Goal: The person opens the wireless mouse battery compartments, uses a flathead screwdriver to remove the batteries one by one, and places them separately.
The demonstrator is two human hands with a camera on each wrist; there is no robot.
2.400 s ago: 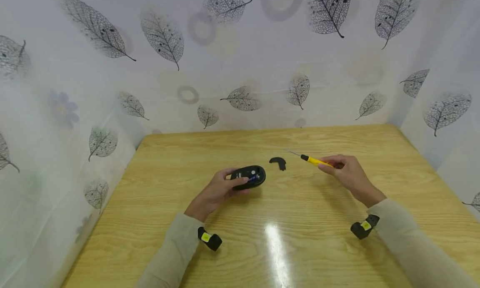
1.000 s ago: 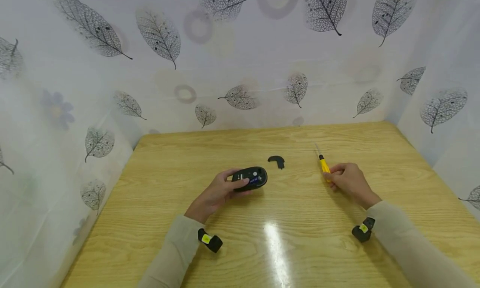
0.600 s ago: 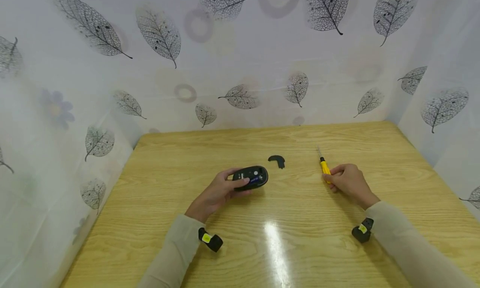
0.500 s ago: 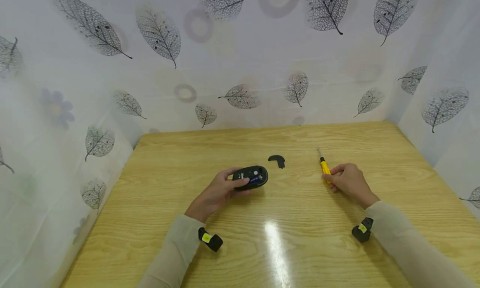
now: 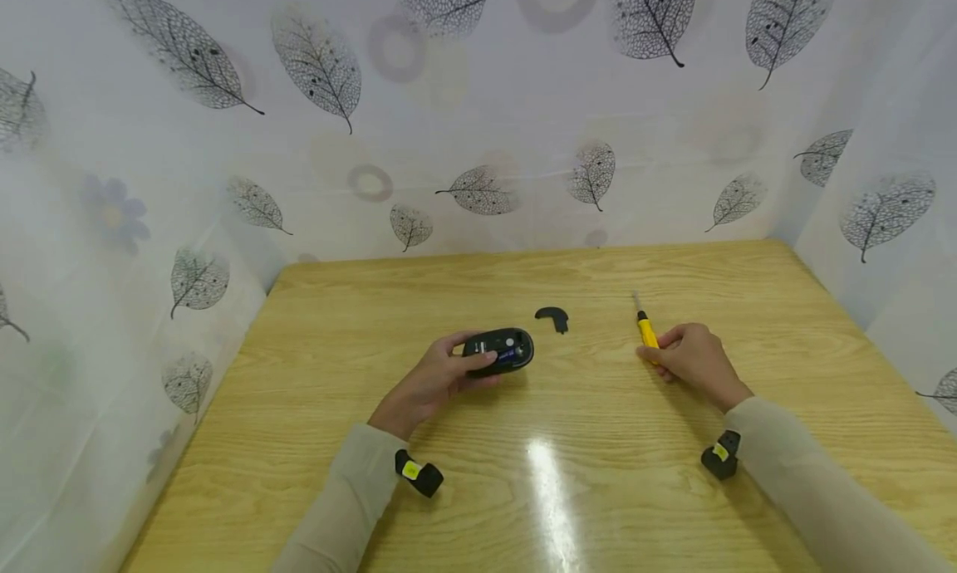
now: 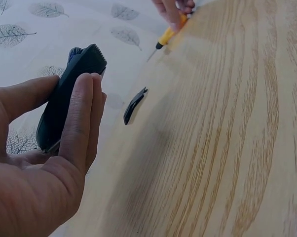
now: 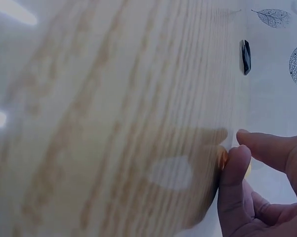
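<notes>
My left hand holds a black computer mouse with its underside facing up, above the table. Its battery slot is uncovered and a blue battery shows inside, partly under my thumb. In the left wrist view the mouse is seen from the side, between thumb and fingers. On the right, a yellow screwdriver with a black collar lies on the table, shaft pointing away. My right hand is at its handle end; in the right wrist view the thumb and index fingertips stand slightly apart.
A curved black mouse cover lies on the wooden table between the mouse and the screwdriver. Behind and beside the table hangs a white sheet printed with leaves. Each wrist carries a black camera.
The screwdriver, earlier held up pointing left, was turned to point away and lowered onto the table. My right thumb has just shifted slightly left off its handle. The left hand stays nearly still.
</notes>
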